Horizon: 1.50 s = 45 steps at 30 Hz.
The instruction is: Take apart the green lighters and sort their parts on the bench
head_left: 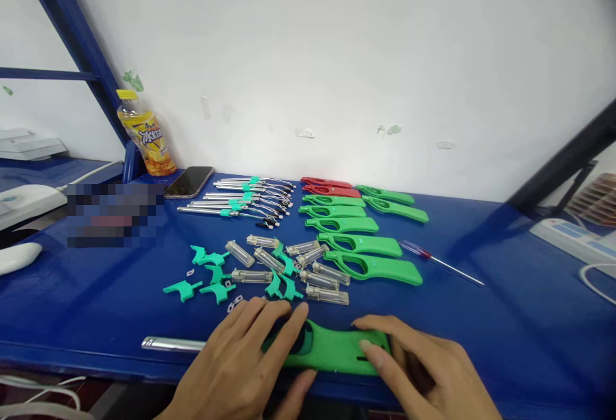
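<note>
A green long-necked gas lighter lies along the table's front edge, its metal tube pointing left. My left hand wraps over its trigger loop, the thumb underneath at the near side. With thumb and fingers my right hand grips the handle's right end, near a dark slot. Just beyond lie several clear fuel cartridges and teal triggers, with small pale metal clips among them. Part of the lighter is hidden under my left hand.
Green handle shells and red ones lie behind, right of metal tubes with wires. A screwdriver rests at right. A phone and a drink bottle stand back left; a power strip is far right.
</note>
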Tool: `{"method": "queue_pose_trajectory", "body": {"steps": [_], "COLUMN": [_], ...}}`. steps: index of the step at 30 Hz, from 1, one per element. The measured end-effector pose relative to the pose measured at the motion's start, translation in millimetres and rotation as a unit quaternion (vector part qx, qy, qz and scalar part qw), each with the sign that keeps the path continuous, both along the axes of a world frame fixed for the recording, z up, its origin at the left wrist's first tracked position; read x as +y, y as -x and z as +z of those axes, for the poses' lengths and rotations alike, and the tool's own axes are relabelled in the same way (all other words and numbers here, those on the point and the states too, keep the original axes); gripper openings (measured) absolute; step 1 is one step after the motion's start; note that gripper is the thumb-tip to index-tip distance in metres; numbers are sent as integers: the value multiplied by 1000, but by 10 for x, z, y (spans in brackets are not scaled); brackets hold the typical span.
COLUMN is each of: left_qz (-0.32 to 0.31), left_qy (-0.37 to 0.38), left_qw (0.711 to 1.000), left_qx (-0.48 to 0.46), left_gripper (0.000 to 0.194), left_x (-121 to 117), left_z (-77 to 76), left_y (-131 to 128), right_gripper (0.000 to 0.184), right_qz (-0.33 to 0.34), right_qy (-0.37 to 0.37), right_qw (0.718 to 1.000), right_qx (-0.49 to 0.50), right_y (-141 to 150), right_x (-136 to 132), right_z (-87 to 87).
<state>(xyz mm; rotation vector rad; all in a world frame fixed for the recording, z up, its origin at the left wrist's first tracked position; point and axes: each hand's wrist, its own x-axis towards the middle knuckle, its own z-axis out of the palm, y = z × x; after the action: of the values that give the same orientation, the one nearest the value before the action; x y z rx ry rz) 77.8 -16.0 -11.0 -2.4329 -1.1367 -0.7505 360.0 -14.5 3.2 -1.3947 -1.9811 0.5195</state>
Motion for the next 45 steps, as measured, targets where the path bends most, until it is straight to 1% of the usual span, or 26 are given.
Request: {"method": "queue_pose_trajectory", "body": {"steps": [5,8,15,23,29,33,36,41,43,45], "left_qz": [7,11,9,-5,-2,-15,-35,-3,-8,-21], "left_qy": [-21,-21,13,15,52,89,100,135,142,153], "left_qw": [999,999,1000,999,997,991,986,978,977,975], "left_qx": [-36,-37,-15,-28,-54,-96,-127,-159,-160,-157], "left_gripper": [40,42,52,50,57,62,62,48,42,37], "left_x": [21,26,27,-1,-13,-10,13,166,263,360], "left_z": [53,68,59,80,104,172,270,447,472,456], "left_y": [-42,-65,-30,-32,-20,15,22,-24,-15,24], "right_gripper": [36,35,33,32,29,29,28,28,29,27], "right_qz": [14,14,5,4,7,13,18,18,20,20], "right_qy": [4,1,-27,-53,-67,-64,-65,-88,-91,-89], "right_qw": [1000,1000,1000,998,997,998,997,996,995,996], "right_qx": [-4,-6,-12,-25,-25,-23,-22,-21,-22,-21], "right_y": [-53,-58,-24,-14,-4,-11,-18,-12,-11,-15], "right_x": [13,16,14,19,29,19,12,30,37,36], "right_z": [-35,-39,-16,-28,-35,-50,-56,-47,-45,-47]}}
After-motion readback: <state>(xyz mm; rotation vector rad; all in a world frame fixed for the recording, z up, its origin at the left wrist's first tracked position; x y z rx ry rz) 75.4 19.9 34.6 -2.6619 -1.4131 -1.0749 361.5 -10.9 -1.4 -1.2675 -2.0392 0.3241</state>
